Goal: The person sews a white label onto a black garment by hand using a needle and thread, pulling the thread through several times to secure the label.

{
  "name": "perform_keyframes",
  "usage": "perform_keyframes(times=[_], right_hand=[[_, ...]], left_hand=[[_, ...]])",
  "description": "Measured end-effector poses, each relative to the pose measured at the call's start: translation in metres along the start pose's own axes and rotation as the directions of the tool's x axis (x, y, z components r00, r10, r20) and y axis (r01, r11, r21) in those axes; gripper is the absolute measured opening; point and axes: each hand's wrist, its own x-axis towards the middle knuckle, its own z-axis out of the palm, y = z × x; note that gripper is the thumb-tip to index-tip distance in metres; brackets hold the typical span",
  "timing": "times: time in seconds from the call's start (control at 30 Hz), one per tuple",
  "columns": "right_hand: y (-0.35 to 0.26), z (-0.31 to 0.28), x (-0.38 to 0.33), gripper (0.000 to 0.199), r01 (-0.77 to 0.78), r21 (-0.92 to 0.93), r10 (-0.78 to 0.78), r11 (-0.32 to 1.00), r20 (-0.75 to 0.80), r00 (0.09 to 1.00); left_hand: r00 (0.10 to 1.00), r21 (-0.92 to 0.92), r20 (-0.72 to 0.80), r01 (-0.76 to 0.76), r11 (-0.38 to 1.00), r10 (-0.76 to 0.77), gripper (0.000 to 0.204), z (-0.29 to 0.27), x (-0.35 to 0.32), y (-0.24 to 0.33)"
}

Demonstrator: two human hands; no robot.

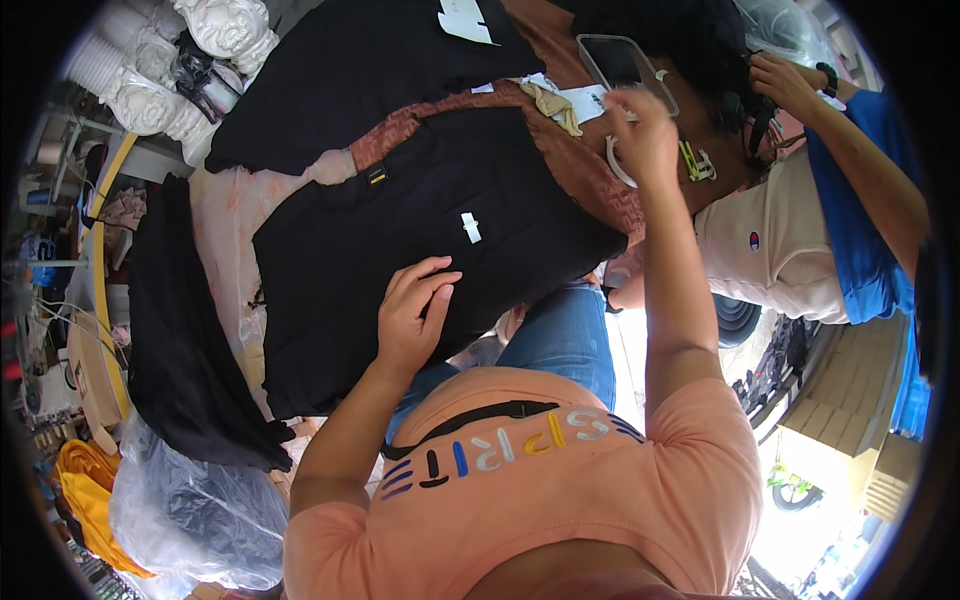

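**A:** Left hand half open, palm down, empty, at the near part of the black shirt. Can't tell if I'm pressing.
**B:** Shirt where?
**A:** Spread in front of me, over my lap side. White tag on it, just past my left fingertips.
**B:** Right?
**A:** Right hand is raised by the white ring, fingers curled. Can't tell if it's pinching anything.
**B:** Doing it well?
**A:** I'd flatten my left fingers beside the tag: cloth smooth, not stretched, tag undisturbed.
**B:** Further out?
**A:** Clear tray beyond, co-worker's hand far right.
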Motion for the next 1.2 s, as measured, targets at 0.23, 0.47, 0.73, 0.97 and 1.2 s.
perform_keyframes(times=[0.23, 0.47, 0.73, 0.97, 1.2], right_hand=[[0.096, 0.024, 0.06, 0.02, -0.297, -0.192, 0.306, 0.935, 0.019, 0.952], [0.116, 0.057, 0.07, 0.023, -0.297, -0.326, 0.35, 0.897, 0.117, 0.929], [0.106, 0.056, 0.074, 0.013, -0.317, -0.424, 0.401, 0.848, 0.124, 0.907], [0.102, 0.048, 0.08, 0.012, -0.368, -0.414, 0.464, 0.833, 0.16, 0.871], [0.039, 0.001, 0.076, 0.01, -0.285, -0.054, 0.285, 0.957, -0.01, 0.959]], left_hand=[[0.996, -0.062, 0.03, 0.085, 0.995, -0.083, 0.015, 0.0, 0.001, -0.003], [0.992, -0.05, 0.059, 0.114, 0.992, -0.111, 0.015, -0.001, 0.002, -0.002], [0.992, -0.056, 0.033, 0.124, 0.991, -0.122, 0.013, 0.001, 0.0, -0.003], [0.993, -0.043, 0.042, 0.115, 0.992, -0.113, 0.014, -0.001, -0.002, -0.001], [0.993, -0.128, 0.013, 0.116, 0.985, -0.115, 0.014, 0.002, 0.003, 0.002]])
